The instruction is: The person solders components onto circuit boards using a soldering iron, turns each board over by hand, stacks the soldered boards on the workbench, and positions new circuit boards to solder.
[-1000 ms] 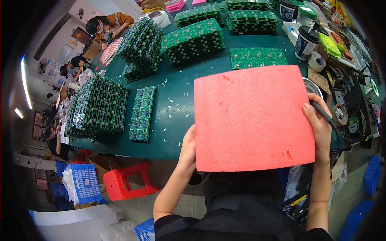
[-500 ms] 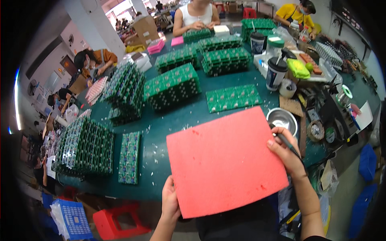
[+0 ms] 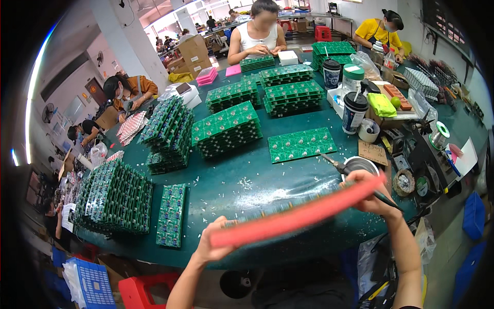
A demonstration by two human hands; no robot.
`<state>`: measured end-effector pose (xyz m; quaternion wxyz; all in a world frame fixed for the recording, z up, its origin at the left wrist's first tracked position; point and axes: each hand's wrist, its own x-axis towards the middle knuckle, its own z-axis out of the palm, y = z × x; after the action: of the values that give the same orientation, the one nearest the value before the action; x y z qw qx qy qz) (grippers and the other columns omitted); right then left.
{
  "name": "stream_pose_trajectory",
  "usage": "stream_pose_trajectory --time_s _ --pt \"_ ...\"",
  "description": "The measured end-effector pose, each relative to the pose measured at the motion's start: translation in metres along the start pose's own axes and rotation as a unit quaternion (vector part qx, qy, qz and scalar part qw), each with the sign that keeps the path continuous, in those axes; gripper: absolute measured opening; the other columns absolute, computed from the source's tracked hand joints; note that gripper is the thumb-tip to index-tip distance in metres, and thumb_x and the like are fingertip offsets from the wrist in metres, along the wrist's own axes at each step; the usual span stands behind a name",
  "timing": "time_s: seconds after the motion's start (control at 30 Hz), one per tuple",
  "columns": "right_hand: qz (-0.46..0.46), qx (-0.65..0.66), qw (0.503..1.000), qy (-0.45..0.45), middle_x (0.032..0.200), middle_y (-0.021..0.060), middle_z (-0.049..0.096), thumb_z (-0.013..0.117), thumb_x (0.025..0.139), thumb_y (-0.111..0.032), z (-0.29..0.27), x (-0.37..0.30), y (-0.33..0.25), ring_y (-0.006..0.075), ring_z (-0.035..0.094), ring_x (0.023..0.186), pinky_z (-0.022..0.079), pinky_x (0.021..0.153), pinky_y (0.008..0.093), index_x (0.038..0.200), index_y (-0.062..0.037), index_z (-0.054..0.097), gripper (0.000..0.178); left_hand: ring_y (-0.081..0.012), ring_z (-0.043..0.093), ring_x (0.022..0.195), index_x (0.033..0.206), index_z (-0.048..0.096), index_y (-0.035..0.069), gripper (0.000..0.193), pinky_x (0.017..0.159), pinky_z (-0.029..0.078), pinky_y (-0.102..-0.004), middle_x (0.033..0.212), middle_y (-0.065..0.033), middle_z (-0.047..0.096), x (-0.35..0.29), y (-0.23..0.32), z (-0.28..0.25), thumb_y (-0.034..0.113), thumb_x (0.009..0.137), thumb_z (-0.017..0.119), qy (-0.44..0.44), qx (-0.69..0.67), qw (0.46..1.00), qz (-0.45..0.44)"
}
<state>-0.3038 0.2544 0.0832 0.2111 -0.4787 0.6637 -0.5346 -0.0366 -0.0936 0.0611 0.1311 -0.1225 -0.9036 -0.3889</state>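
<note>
A red foam sheet (image 3: 298, 217) is tilted nearly edge-on above the table, blurred by motion. My left hand (image 3: 210, 243) is closed on its left end. At the other end my right hand (image 3: 375, 200) grips the sheet and also holds a soldering iron (image 3: 338, 166), whose tip points left toward the table. Along the sheet's far side shows a blurred green strip with small parts, seemingly a circuit board (image 3: 275, 208). Beyond lies a single green circuit board panel (image 3: 301, 145) flat on the table. Another panel (image 3: 171, 215) lies at the left.
Stacked circuit boards (image 3: 226, 129) fill the table's far side, with a tall stack (image 3: 114, 198) at left. A metal bowl (image 3: 361, 165), lidded cup (image 3: 354, 113) and solder spool (image 3: 439, 135) stand at right. White scraps litter the green tabletop (image 3: 221, 180). Several people work beyond.
The foam sheet has tipped from its broad face showing to nearly edge-on, revealing the green strip behind it. The soldering iron's tip now shows. The view has shifted upward.
</note>
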Motion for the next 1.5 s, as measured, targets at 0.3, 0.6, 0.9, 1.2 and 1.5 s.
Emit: stream_pose_trajectory --time_s 0.3,0.6,0.9,1.2,1.5 --pt "-0.177 -0.215 0.946 -0.167 0.122 0.016 0.06 0.065 0.082 -0.003 0.008 -0.034 0.056 0.0361 0.059 0.114 0.05 0.095 0.0417 0.115 -0.0104 0.06 0.034 -0.0086 0.047 0.058 0.098 0.054 0.021 0.033 0.049 0.037 -0.0208 0.125 -0.0002 0.066 0.001 -0.038 0.041 0.005 0.074 0.071 0.003 0.314 0.902 0.296" --pt "-0.17 -0.26 0.934 -0.175 0.123 0.0145 0.061 0.067 0.077 -0.007 0.02 -0.045 0.054 0.0376 0.058 0.117 0.05 0.097 0.0446 0.106 -0.009 0.061 0.03 -0.0131 0.049 0.062 0.095 0.06 0.018 0.025 0.054 0.039 -0.0256 0.133 -0.0039 0.06 -0.006 -0.025 0.038 0.015 0.071 0.068 -0.088 0.246 0.939 0.224" --pt "-0.06 -0.169 0.983 0.03 0.106 0.0178 0.064 0.053 0.091 -0.001 0.062 -0.044 -0.005 0.0272 0.061 0.095 0.05 0.083 0.0402 0.113 -0.0032 0.061 0.023 -0.0097 0.045 0.078 0.109 0.056 0.003 0.024 0.068 0.041 -0.0263 0.097 -0.0028 0.052 -0.011 -0.007 0.02 0.01 0.086 0.058 0.101 -0.415 0.882 -0.201" --pt "-0.023 -0.044 0.989 0.137 0.089 0.018 0.067 0.064 0.082 0.0 0.176 -0.023 -0.028 0.0305 0.067 0.083 0.056 0.075 0.0379 0.107 0.0092 0.063 0.027 -0.0035 0.049 0.061 0.111 0.056 0.002 0.015 0.053 0.038 -0.0186 0.077 -0.0009 0.058 -0.005 -0.009 0.057 0.013 0.101 0.054 0.228 -0.173 0.919 -0.27" --pt "-0.009 -0.054 0.992 0.112 0.086 0.0166 0.067 0.065 0.082 0.002 0.191 -0.016 -0.024 0.0301 0.069 0.079 0.057 0.073 0.0376 0.106 0.0079 0.063 0.025 -0.0266 0.064 0.079 0.084 0.058 0.003 0.011 0.073 0.05 -0.0359 0.083 -0.008 0.065 -0.004 -0.019 0.066 0.002 0.078 0.067 0.159 -0.021 0.969 -0.186"
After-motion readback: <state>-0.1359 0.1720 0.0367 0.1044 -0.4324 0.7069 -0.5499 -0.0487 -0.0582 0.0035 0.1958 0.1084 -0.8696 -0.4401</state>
